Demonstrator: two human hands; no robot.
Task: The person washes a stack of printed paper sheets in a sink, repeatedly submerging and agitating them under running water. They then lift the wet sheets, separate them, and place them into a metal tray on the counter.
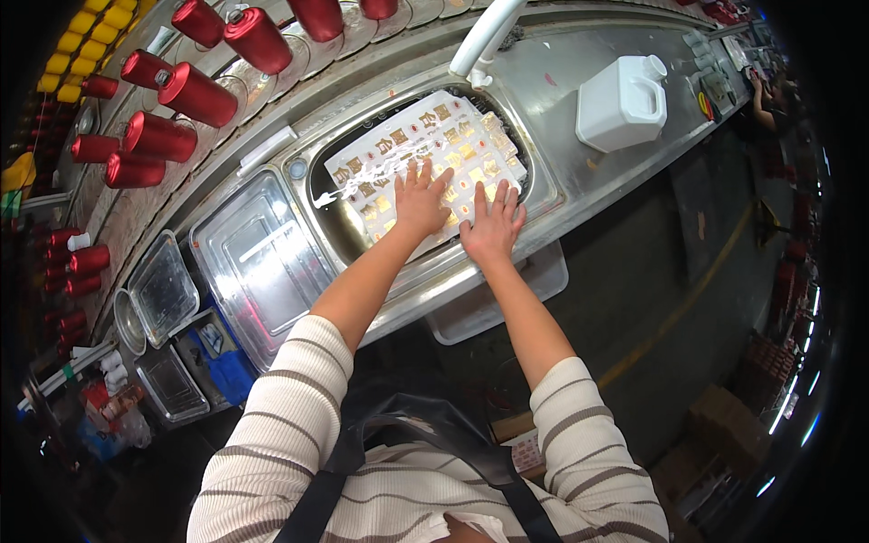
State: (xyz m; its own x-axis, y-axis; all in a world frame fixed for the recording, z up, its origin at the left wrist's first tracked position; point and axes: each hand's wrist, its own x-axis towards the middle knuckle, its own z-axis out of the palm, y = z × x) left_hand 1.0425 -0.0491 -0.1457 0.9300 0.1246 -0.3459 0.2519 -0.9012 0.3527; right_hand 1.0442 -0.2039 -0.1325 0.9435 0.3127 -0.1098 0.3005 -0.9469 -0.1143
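Observation:
A large white sheet (457, 136) printed with gold and red motifs lies in a metal sink (543, 181), its surface glistening wet. It looks like a sheet of decals. My left hand (423, 204) rests flat on its middle, fingers spread. To the right, near the sheet's close edge, my right hand (493, 226) also lies with fingers stretched out and apart. Neither hand grips anything. More sheet edges show at the right side of the stack. Dark sink bottom is visible around it, and my palms hide part of the print.
A white faucet pipe (484, 41) reaches over the sink's far rim. On the metal counter at right stands a white plastic jug (602, 113). Left of the sink lies a transparent plastic tray (262, 262). Several red bottles (199, 95) stand on a curved conveyor beyond. A person is at far right.

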